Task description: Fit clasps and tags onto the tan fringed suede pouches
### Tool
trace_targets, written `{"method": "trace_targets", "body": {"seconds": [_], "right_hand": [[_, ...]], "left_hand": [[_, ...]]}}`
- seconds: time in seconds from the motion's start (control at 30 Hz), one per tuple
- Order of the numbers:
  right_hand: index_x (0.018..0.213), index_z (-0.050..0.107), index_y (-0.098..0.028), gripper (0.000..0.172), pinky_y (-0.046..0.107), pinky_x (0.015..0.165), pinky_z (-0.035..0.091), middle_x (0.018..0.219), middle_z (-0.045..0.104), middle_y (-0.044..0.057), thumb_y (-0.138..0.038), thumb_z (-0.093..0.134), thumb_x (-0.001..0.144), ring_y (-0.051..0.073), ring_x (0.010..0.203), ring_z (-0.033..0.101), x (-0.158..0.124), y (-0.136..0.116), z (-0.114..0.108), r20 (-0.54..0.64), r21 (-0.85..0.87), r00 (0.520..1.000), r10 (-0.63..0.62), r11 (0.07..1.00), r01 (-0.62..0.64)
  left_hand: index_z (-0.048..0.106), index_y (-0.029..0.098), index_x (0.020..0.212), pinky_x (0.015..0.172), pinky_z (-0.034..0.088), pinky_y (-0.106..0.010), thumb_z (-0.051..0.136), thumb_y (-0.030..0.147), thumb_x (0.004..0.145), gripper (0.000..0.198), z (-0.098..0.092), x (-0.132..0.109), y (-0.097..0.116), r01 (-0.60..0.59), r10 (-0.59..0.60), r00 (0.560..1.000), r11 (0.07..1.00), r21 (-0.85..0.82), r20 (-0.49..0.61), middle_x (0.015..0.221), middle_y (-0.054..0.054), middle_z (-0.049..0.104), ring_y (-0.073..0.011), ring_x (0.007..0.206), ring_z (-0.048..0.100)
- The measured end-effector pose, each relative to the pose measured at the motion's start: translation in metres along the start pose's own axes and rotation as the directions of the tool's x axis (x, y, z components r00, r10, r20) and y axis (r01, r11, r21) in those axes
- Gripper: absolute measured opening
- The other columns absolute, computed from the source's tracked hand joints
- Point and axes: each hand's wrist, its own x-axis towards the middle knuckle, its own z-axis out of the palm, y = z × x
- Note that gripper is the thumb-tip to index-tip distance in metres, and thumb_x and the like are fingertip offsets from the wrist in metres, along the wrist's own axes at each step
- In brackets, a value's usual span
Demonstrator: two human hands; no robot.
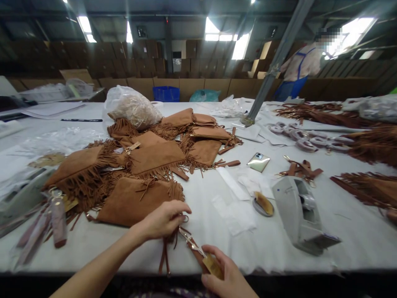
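Note:
A brown suede pouch with fringe lies flat close to me. My left hand is at its right corner, with thumb and fingers curled together; what they pinch is too small to make out. Below, my right hand holds a gold-brown hang tag between thumb and fingers. The tag's pale string runs along a brown leather wrist strap with metal fittings, which stretches up toward my left hand. Thin fringe ends dangle over the cloth beneath the pouch corner.
More fringed pouches are heaped behind, beside a plastic-wrapped bundle. To the right are a grey tape dispenser, a tape roll, a phone and brown straps. A slanted metal post rises from the table; a person stands beyond.

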Motion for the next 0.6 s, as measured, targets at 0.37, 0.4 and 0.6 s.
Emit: {"method": "trace_targets", "body": {"seconds": [0.37, 0.4, 0.6], "right_hand": [[0.143, 0.017, -0.013, 0.103, 0.021, 0.045, 0.036, 0.066, 0.060, -0.004, -0.042, 0.073, 0.062, 0.009, 0.046, 0.048, -0.010, 0.019, 0.007, -0.036, 0.229, 0.999, 0.023, 0.973, -0.014], [0.143, 0.016, -0.012, 0.105, 0.021, 0.044, 0.036, 0.066, 0.060, -0.003, -0.044, 0.073, 0.061, 0.009, 0.046, 0.047, -0.013, 0.024, 0.006, -0.039, 0.233, 0.999, 0.025, 0.972, -0.015], [0.123, 0.056, -0.014, 0.067, 0.030, 0.057, 0.049, 0.094, 0.069, 0.011, -0.051, 0.065, 0.067, 0.020, 0.066, 0.063, -0.029, 0.039, -0.012, -0.209, 0.076, 0.977, 0.043, 0.997, -0.027]], "left_hand": [[0.070, 0.019, 0.084, 0.077, 0.042, -0.028, 0.061, 0.032, 0.084, 0.016, 0.066, -0.010, -0.005, -0.111, 0.119, 0.949, 0.993, -0.043, 0.292, 0.079, -0.004, 0.070, -0.0174, 0.077, 0.061], [0.070, 0.018, 0.081, 0.075, 0.043, -0.027, 0.059, 0.033, 0.085, 0.019, 0.064, -0.009, -0.005, -0.090, 0.110, 0.952, 0.992, -0.084, 0.284, 0.078, -0.004, 0.070, -0.0165, 0.074, 0.061], [0.064, 0.019, 0.086, 0.086, 0.043, -0.027, 0.050, 0.026, 0.089, 0.015, 0.042, -0.037, 0.018, 0.016, 0.045, 0.969, 0.970, -0.243, 0.241, 0.094, -0.003, 0.070, -0.0160, 0.089, 0.062]]}}
